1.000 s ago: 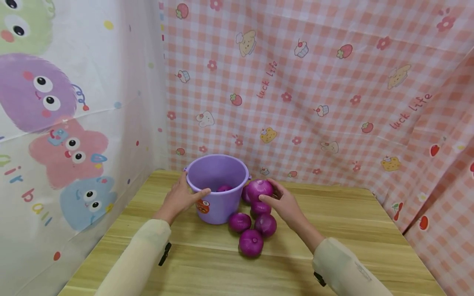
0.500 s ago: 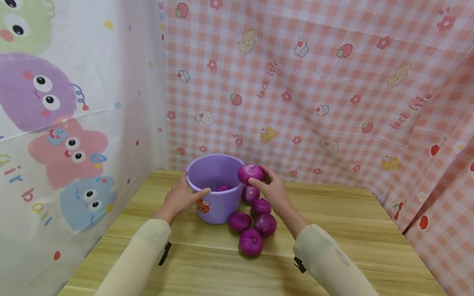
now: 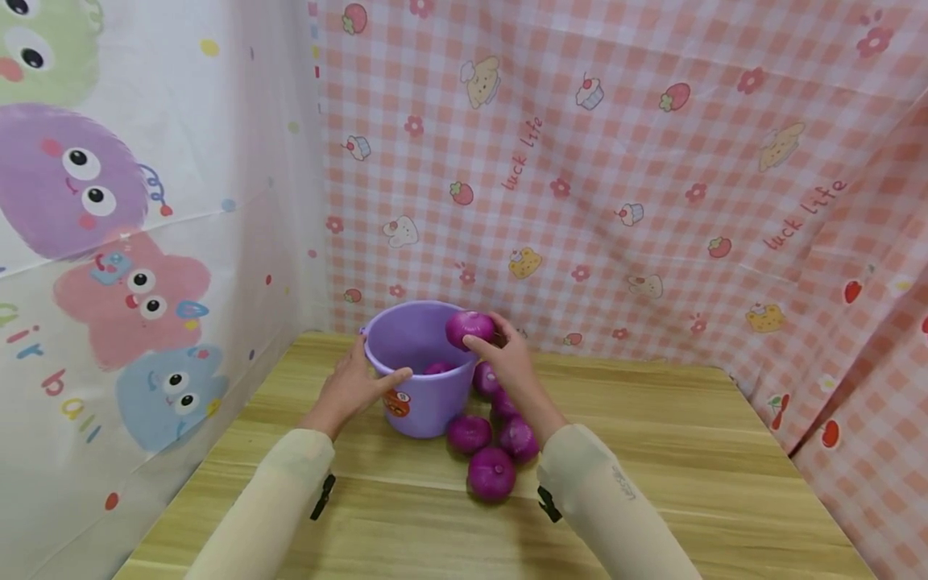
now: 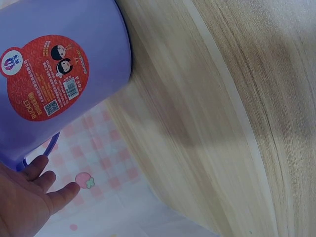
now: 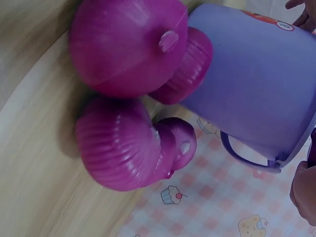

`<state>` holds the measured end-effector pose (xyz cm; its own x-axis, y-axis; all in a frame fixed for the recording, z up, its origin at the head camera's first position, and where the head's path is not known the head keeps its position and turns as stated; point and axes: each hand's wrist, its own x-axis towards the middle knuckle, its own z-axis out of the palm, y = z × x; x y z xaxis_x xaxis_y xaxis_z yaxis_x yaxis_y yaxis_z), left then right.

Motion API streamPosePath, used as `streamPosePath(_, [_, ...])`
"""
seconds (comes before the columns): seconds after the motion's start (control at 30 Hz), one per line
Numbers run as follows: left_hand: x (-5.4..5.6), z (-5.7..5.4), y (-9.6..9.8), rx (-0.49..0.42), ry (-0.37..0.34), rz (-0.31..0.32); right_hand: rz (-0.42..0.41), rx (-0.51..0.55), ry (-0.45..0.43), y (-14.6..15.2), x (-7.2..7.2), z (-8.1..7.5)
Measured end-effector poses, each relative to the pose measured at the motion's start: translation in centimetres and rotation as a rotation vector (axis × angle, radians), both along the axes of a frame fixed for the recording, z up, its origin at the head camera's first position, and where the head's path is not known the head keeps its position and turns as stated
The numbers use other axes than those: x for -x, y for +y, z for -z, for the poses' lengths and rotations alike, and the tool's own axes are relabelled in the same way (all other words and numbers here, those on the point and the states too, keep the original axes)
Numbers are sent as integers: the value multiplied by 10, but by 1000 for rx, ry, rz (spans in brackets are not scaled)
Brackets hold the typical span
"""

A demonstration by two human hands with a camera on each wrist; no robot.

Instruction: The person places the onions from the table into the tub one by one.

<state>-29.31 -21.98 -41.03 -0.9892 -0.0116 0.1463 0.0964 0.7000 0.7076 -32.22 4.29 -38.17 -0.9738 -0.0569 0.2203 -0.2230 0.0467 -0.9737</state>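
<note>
A purple bucket [image 3: 435,407] with a red sticker stands on the table. My left hand [image 3: 351,391] rests against its left side, thumb straight along the front rim and fingers spread. In the left wrist view those fingers [image 4: 44,180] reach out beside the bucket's handle [image 4: 52,144]. Over the bucket's right rim, my right hand [image 3: 507,360] pinches a purple onion [image 3: 468,328] between thumb and fingers. Inside the bucket, part of another onion [image 3: 438,368] shows. In the right wrist view, only an edge of the right hand [image 5: 303,190] appears.
Several more onions lie right of the bucket, with the nearest onion [image 3: 491,475] at the front. My right forearm partly covers some of them. The wooden table [image 3: 689,467] meets a checked curtain [image 3: 616,161] behind and a cartoon-print curtain [image 3: 268,201] on the left.
My right hand has lifted the onion from beside the bucket and moved it left, up to the bucket's right rim. The left hand and the bucket have stayed in place.
</note>
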Motion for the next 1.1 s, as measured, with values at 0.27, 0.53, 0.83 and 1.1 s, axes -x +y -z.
streamPosePath(0.27, [1,0,1,3,2,-1,19,-10,13,-12,3,-1])
streamPosePath(0.53, [1,2,2,6,6,7,-12,6,26,-17,3,4])
streamPosePath(0.83, [1,0,1,9,-1,0,-50,38,51,-17,4,7])
streamPosePath(1.1, [0,1,0,-3,1,2,-45,60,50,-15,1,8])
